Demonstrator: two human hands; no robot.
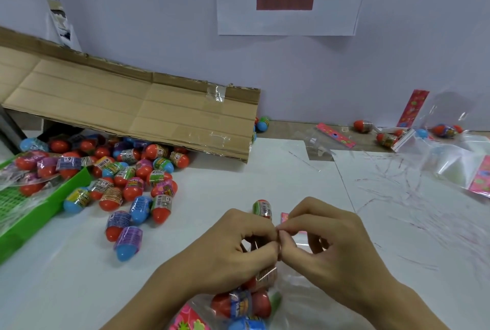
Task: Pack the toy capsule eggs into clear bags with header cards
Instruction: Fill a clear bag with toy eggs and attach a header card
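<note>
So, far left of the fingers there's a green tray [39, 207] with a few bagged eggs in it, and just beside it a loose pile of eggs [127, 178], red and blue, spilling out from under a flattened cardboard sheet [138, 107] that leans on the wall.

The left hand [233, 253] has its fingers curled in, thumb and forefinger pinched together on the edge of a clear bag [299, 300]. The right hand [326, 247] does the same from the other side, fingertips [285, 234] closed tight and touching the left hand's tips. What exactly sits between the tips is too small to tell, but it looks like thin plastic film. A bit of pink header card [285, 217] peeks out just behind the right fingertips.

One egg [262, 209] stands on the table just past the left knuckles. Below the fingers, inside the bag, several more eggs [241, 303] lie bunched up, red ones plus a blue one at the bottom edge, and another pink card [187, 320] sits to their left.

Well off to the right of the fingers, near the wall, are scattered empty bags [450, 154], more pink cards [335, 139] and a few stray eggs [363, 126]. A paper sign [286, 11] hangs on the wall above.
</note>
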